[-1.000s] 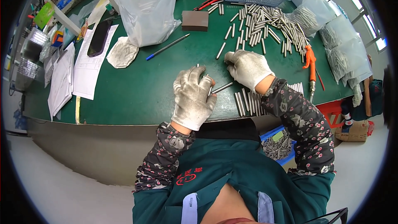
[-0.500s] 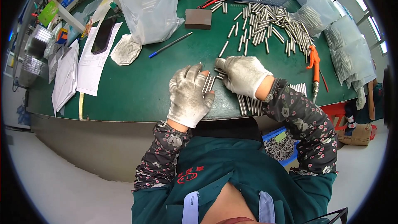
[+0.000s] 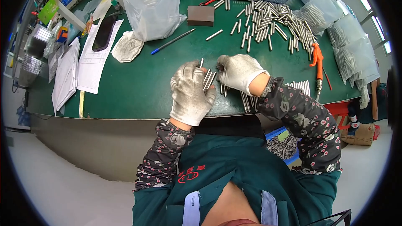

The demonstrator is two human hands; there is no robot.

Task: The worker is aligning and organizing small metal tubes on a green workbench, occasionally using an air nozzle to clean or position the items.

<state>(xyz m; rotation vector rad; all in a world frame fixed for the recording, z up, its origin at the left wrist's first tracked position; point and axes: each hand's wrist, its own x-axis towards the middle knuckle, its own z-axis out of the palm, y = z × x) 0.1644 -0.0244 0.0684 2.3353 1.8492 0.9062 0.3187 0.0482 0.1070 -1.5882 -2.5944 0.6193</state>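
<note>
Steel pins (image 3: 209,79) in left hand (image 3: 189,94), fingers half-curled; right hand (image 3: 240,73), fingers bent, hold unclear.

Off-white cloth gloves (image 3: 189,100), smudged with grey, are worn on the left hand (image 3: 191,92) and the right hand (image 3: 242,73). Shiny silver is shown by the cylindrical metal rods (image 3: 208,80) between them. The black fabric sleeves (image 3: 307,121) below both hands are patterned with pink spots and pale grey blotches. The flat tabletop (image 3: 146,83) around the hands is coloured green; right of the right hand, the pistol-shaped air gun (image 3: 318,62) is coloured orange.
</note>
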